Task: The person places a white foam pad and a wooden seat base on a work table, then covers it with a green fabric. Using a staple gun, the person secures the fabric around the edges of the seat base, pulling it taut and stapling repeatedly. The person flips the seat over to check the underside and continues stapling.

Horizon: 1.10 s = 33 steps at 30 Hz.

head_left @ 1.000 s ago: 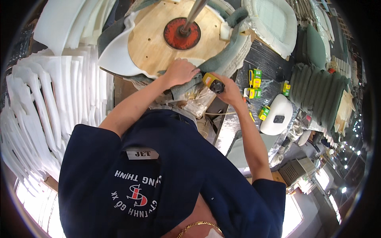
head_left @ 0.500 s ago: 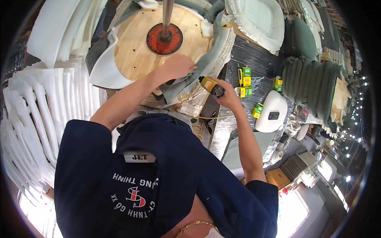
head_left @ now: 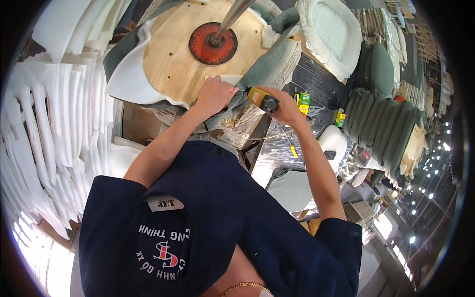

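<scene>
A round plywood board (head_left: 183, 54) wrapped at its rim by white foam (head_left: 129, 84) and grey-green fabric (head_left: 264, 69) lies at the top. A metal post on a red disc (head_left: 213, 44) presses on its middle. My left hand (head_left: 215, 96) has its fingers curled over the board's near edge, closed on the fabric there. In my right hand (head_left: 282, 106) is a yellow-and-black pneumatic staple gun (head_left: 261, 99), held by its body. The gun's nose points left at the fabric, close to my left fingers. Whether the nose touches the fabric, I cannot tell.
On the dark plastic-wrapped table (head_left: 316, 74) to the right lie green-and-yellow boxes (head_left: 304, 103), loose staple strips and a yellow-handled tool (head_left: 294, 151). Beyond them stand stacked grey-green cushions (head_left: 381, 123). White foam sheets (head_left: 74, 114) are piled at the left. A hose (head_left: 267, 137) runs across near the gun.
My left hand has shifted to the board's near edge and drawn fabric and foam over it. My right hand with the staple gun stays close by. The whole view has also shifted.
</scene>
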### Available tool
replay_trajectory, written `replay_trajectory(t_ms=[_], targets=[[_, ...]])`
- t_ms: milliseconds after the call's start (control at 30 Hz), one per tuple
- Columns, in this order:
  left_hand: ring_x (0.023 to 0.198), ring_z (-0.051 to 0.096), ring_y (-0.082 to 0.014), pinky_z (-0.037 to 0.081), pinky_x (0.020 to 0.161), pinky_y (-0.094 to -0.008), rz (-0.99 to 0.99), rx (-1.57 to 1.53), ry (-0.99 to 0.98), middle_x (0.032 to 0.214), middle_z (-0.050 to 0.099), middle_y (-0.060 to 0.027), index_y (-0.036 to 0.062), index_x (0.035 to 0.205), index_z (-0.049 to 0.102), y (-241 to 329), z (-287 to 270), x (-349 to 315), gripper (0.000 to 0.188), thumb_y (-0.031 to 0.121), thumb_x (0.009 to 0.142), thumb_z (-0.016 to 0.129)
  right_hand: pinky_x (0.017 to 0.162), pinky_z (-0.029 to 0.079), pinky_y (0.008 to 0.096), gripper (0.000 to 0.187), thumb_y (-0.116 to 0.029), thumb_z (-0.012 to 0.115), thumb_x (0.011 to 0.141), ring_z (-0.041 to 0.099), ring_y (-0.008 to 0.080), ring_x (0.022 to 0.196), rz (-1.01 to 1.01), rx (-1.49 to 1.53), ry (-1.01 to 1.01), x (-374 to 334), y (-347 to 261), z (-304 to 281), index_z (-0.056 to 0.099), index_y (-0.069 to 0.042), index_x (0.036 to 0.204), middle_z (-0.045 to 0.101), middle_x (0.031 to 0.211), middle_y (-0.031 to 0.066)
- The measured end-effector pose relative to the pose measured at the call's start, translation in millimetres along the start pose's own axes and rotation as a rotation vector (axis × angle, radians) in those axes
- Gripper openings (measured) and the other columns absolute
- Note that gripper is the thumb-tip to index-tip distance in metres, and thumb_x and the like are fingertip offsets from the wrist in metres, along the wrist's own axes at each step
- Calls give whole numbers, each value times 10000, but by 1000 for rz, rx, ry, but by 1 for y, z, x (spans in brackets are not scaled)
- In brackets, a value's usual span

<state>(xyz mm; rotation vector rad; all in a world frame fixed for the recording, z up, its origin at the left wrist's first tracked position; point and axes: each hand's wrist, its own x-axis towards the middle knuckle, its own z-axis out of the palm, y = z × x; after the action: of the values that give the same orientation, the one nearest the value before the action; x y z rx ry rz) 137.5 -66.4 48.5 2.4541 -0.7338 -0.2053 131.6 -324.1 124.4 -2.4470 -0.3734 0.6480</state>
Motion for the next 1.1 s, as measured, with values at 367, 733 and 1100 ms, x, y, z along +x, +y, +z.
replay_trajectory(t_ms=[367,733,1100], targets=[[804,604,-351,440,730,-502,-34,12,41,704,674,-135,62,691,685,3,4,13,408,345,975,613,857,545,470,637,-130,737,752,670,400,1047,156,33,-70,25,1,-27,630,-239,1370,717,1126,188],[962,615,-381,461,852,-511,-143,108,-469,899,701,-196,45,883,723,12,-29,45,300,312,970,616,798,556,483,459,-255,755,791,693,433,895,258,40,211,4,37,-4,687,-147,1232,738,927,204],[1516,285,-411,218,1253,-473,265,58,-31,1610,327,-274,-88,1528,341,82,103,174,711,384,1023,507,688,542,377,453,-340,775,840,689,258,681,672,554,340,-46,94,-89,699,2,1127,710,766,130]])
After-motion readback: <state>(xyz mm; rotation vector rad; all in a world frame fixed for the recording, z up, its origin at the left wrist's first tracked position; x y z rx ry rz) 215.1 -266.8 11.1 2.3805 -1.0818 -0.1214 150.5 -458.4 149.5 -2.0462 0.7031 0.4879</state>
